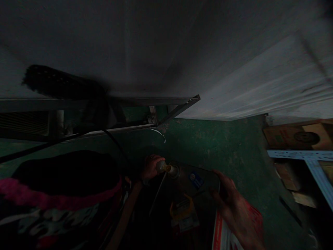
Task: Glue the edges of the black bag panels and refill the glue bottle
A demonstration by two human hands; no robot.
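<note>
The picture is very dark. My left hand (150, 167) is closed around a small pale bottle (163, 167), whose yellowish tip meets a round fitting (174, 171) on a dark glossy panel (205, 205). My right hand (231, 205) lies with its fingers stretched along the panel's right edge and holds nothing I can make out. On or behind the panel are a blue sticker (195, 180) and a yellow-labelled item (182, 212). A thin white cord (156, 194) hangs below the bottle.
A dark bundle with a pink band (65, 194) fills the lower left; it may be a person's cap. A red and white pack (223, 234) lies under my right wrist. Metal framing (161, 119) and a black brush-like shape (59, 83) hang above. Cardboard boxes (293, 137) and a blue rack (312, 163) stand right.
</note>
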